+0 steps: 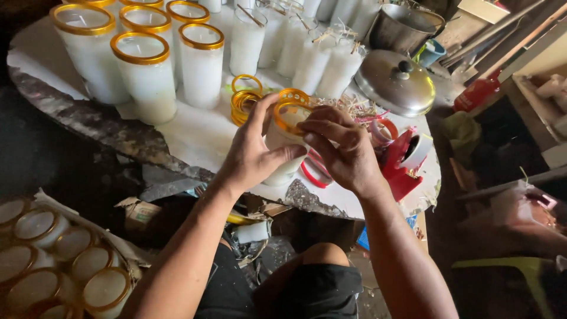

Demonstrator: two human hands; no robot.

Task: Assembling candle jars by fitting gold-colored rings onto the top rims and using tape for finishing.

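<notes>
Head view: candle glass (pixel 282 147) above table (pixel 201 139) edge
Left hand (pixel 251 156): fingers wrapped on its side
Right hand (pixel 345 147): fingers pinched at gold rim band (pixel 290 106)
Handling: likely heavy, fragile, waxy-slick; grip mid-body

Bare tabletop (pixel 195 139) between candle glasses (pixel 144 77) and hands.

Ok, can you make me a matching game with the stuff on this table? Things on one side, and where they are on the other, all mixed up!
Things:
1. candle glass
2. metal lid
3. loose gold rings
4. tape dispenser

Places:
A. lying by the metal pot
B. right of the right hand
C. held in both hands
D. just above the left hand

Pairs: 1-C, 2-A, 3-D, 4-B
</notes>
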